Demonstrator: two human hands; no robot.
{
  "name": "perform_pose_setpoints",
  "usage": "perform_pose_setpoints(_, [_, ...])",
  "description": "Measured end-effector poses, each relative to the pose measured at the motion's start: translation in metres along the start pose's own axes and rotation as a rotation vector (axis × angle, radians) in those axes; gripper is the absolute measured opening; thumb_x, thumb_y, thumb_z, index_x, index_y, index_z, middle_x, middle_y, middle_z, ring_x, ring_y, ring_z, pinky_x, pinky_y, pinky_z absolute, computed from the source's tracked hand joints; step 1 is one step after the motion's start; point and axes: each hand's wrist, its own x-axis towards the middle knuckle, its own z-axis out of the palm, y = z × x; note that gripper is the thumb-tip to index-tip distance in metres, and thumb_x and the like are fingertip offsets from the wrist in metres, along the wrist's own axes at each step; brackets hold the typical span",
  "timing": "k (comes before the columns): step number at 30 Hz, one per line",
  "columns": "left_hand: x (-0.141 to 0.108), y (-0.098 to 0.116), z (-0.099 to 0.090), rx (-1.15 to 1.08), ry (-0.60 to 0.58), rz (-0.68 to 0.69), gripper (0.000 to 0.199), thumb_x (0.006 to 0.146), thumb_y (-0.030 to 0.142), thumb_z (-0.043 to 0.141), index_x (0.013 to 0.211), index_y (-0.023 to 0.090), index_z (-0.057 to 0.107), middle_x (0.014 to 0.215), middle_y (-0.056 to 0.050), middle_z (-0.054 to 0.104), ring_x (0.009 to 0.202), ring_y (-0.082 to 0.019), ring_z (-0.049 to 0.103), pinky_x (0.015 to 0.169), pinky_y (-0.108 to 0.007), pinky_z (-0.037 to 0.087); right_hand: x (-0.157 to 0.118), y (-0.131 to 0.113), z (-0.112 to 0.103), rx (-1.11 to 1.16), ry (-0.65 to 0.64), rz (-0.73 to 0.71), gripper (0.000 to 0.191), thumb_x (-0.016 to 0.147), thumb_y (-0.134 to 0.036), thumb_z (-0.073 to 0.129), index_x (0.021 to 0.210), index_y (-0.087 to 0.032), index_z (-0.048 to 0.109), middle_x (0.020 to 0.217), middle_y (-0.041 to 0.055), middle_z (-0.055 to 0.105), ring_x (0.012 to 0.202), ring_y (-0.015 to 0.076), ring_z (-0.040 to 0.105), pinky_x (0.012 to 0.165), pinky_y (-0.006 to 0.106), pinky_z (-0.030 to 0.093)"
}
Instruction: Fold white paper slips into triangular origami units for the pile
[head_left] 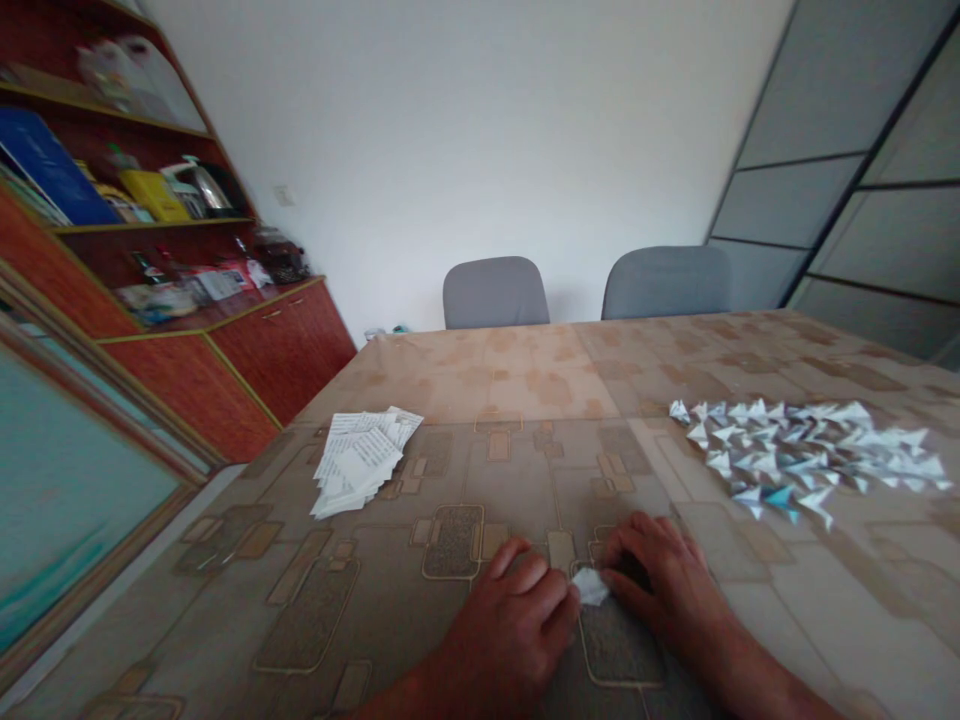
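A small white piece of folded paper (591,587) lies low over the table between my two hands, its exact shape too small to make out. My left hand (517,608) is curled closed, with its fingertips at the paper's left edge. From the other side, my right hand (667,578) is bent round with its thumb on the paper's right edge. Left of the hands is a loose, fanned stack of printed paper slips (364,460). On the right, many small folded paper pieces (795,455) with pointed tips stand in rows, one of them bluish.
The table (480,375) wears a brown patterned cover. Two grey chairs (496,292) stand behind its far edge, against a white wall. At the left rise wooden shelves (112,225) with a kettle, bottles and folders. Grey panelled doors (847,170) are at the right.
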Motion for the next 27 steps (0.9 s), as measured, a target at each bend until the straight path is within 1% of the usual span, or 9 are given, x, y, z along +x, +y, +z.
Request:
perform_pose_setpoints(4, [-0.003,-0.002,-0.001,-0.030,-0.024,-0.034,0.017,0.092,0.028,0.059,0.104,0.016,0.058,0.087,0.000,0.061,0.085,-0.018,0.052,0.105,-0.044,0.029,0.003,0.008,-0.006,-0.013,-0.059,0.018,0.007,0.079,-0.015,0.063,0.074,-0.020,0.064,0.085,0.0044,0.063,0.087,0.0256,0.056,0.075,0.037,0.039])
perform_pose_setpoints(6, [-0.006,-0.003,-0.002,-0.050,-0.035,-0.042,0.019,0.091,0.031,0.061,0.104,0.017,0.057,0.089,0.001,0.061,0.088,-0.018,0.053,0.106,-0.044,0.027,0.004,0.011,-0.007,-0.008,-0.088,0.010,0.006,0.079,-0.017,0.063,0.075,-0.021,0.064,0.085,0.0045,0.064,0.087,0.0256,0.057,0.074,0.037,0.040])
perform_pose_setpoints(8, [-0.009,-0.004,-0.004,-0.052,-0.036,-0.059,0.018,0.090,0.030,0.063,0.102,0.018,0.058,0.088,0.001,0.061,0.087,-0.018,0.053,0.107,-0.044,0.027,0.005,0.013,-0.008,-0.002,-0.100,-0.006,0.005,0.080,-0.018,0.062,0.076,-0.021,0.064,0.085,0.0042,0.064,0.086,0.0252,0.057,0.074,0.036,0.040])
perform_pose_setpoints(11, [-0.014,-0.005,-0.005,-0.034,-0.025,-0.075,0.015,0.089,0.027,0.064,0.100,0.018,0.058,0.085,0.002,0.061,0.084,-0.017,0.053,0.106,-0.043,0.028,0.005,0.010,-0.007,-0.013,-0.071,-0.003,0.006,0.079,-0.017,0.063,0.074,-0.021,0.064,0.084,0.0037,0.064,0.086,0.0250,0.057,0.073,0.036,0.039])
perform_pose_setpoints(14, [-0.013,-0.005,-0.004,-0.027,-0.002,-0.051,0.014,0.088,0.027,0.064,0.096,0.017,0.058,0.085,0.001,0.062,0.084,-0.017,0.054,0.107,-0.043,0.029,0.004,0.002,-0.004,-0.022,-0.007,-0.007,0.008,0.078,-0.015,0.064,0.074,-0.022,0.064,0.081,0.0027,0.064,0.084,0.0242,0.057,0.072,0.036,0.038])
perform_pose_setpoints(16, [-0.012,-0.004,-0.003,-0.033,0.011,-0.052,0.010,0.089,0.025,0.062,0.092,0.017,0.058,0.083,0.001,0.062,0.083,-0.017,0.055,0.107,-0.042,0.029,0.003,-0.005,0.001,-0.027,0.048,-0.016,0.007,0.079,-0.018,0.065,0.073,-0.022,0.064,0.080,0.0023,0.064,0.083,0.0238,0.057,0.072,0.036,0.038])
perform_pose_setpoints(19, [-0.011,-0.002,-0.002,-0.060,0.020,-0.081,0.004,0.091,0.020,0.057,0.089,0.017,0.058,0.080,0.002,0.061,0.081,-0.015,0.055,0.109,-0.042,0.029,0.004,-0.014,0.009,-0.028,0.103,-0.035,0.007,0.076,-0.019,0.070,0.073,-0.022,0.064,0.082,0.0023,0.063,0.085,0.0247,0.056,0.075,0.037,0.038])
perform_pose_setpoints(23, [-0.012,-0.001,-0.002,-0.055,0.027,-0.075,0.006,0.091,0.020,0.055,0.093,0.017,0.060,0.081,0.001,0.061,0.082,-0.016,0.055,0.110,-0.045,0.028,0.008,-0.014,0.011,-0.014,0.096,-0.028,0.008,0.075,-0.018,0.071,0.074,-0.022,0.064,0.083,0.0022,0.063,0.086,0.0251,0.056,0.076,0.038,0.038])
perform_pose_setpoints(27, [-0.013,-0.002,-0.001,-0.055,0.045,-0.068,0.008,0.092,0.019,0.052,0.092,0.017,0.060,0.081,0.000,0.062,0.082,-0.016,0.056,0.110,-0.046,0.028,0.008,-0.006,0.006,0.029,0.078,-0.049,0.009,0.081,-0.016,0.065,0.075,-0.022,0.063,0.082,0.0018,0.064,0.083,0.0228,0.057,0.076,0.036,0.039])
